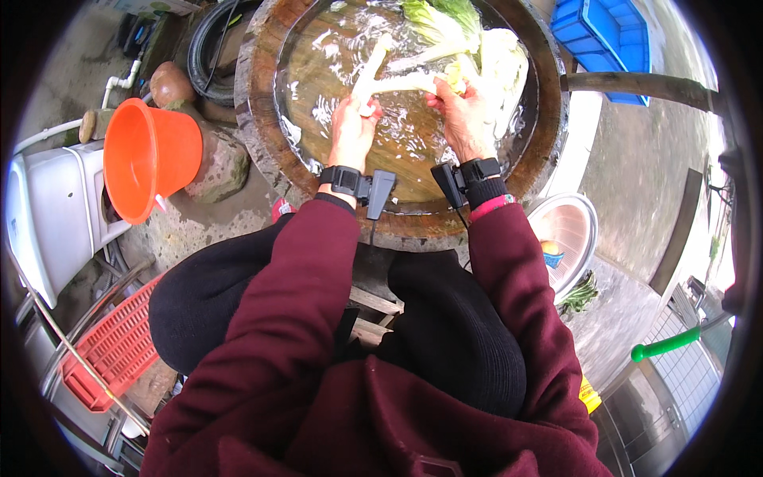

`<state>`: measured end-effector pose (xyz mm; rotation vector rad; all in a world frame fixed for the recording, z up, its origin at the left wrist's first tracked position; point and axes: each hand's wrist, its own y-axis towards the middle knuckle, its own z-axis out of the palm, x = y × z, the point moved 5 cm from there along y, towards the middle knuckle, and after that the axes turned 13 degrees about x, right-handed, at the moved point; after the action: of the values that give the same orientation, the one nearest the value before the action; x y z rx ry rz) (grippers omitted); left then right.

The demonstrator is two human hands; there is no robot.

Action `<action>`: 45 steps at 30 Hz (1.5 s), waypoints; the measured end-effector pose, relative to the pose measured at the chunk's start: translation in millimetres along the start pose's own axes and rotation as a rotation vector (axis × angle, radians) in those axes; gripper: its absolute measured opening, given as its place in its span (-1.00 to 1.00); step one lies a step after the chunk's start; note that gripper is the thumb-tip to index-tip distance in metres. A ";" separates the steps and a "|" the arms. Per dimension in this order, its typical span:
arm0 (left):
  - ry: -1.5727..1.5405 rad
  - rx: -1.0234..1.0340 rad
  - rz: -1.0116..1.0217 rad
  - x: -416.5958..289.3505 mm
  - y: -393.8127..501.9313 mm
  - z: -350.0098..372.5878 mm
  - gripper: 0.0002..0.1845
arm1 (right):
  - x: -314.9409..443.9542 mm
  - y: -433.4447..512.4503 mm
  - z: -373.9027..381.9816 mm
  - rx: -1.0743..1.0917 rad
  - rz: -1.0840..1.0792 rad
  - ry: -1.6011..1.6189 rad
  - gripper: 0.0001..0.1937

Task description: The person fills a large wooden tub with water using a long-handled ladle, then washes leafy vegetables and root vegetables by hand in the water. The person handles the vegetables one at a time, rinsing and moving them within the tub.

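Note:
A round wooden tub (257, 119) of water stands before me. Over its left half, my left hand (353, 126) grips the lower end of a pale leafy-vegetable stalk (374, 65). The fingers of my right hand (464, 113) pinch a yellowish piece of leaf (454, 76) at the right end of another whitish stalk (402, 82), which stretches between the hands. Green and pale cabbage-like leaves (441, 24) lie in the water beyond my right hand. A bulky pale leafy head (503, 65) rests against the tub's right side.
An orange bucket (173, 143) sits on a stone at the left, above a red plastic crate (113, 352). A coiled black hose (197, 53) lies behind. At the right are a blue crate (620, 36), a plastic colander-like basket (581, 238) and some greens (578, 295).

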<state>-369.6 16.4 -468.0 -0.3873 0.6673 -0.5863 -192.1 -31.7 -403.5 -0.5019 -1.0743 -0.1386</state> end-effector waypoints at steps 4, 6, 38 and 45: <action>-0.164 -0.171 0.272 -32.7 0.2 -15.3 -0.89 | 30.5 4.1 -8.6 -0.073 -0.157 0.030 -0.87; -0.220 -0.140 0.215 -41.6 1.3 -22.3 -0.69 | 46.2 7.6 -14.7 -0.059 -0.213 0.042 -0.85; -0.191 0.714 -0.639 -2.5 -30.4 33.1 -0.70 | 13.9 25.9 -51.4 -0.025 0.083 0.133 -0.82; 0.029 0.535 -0.407 -14.9 -23.5 32.9 -0.78 | 29.7 16.9 -23.3 0.218 0.124 0.028 -0.59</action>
<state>-365.9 12.3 -425.2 -0.0079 0.4346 -1.1266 -153.2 -23.6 -391.9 -0.3675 -1.0136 0.0804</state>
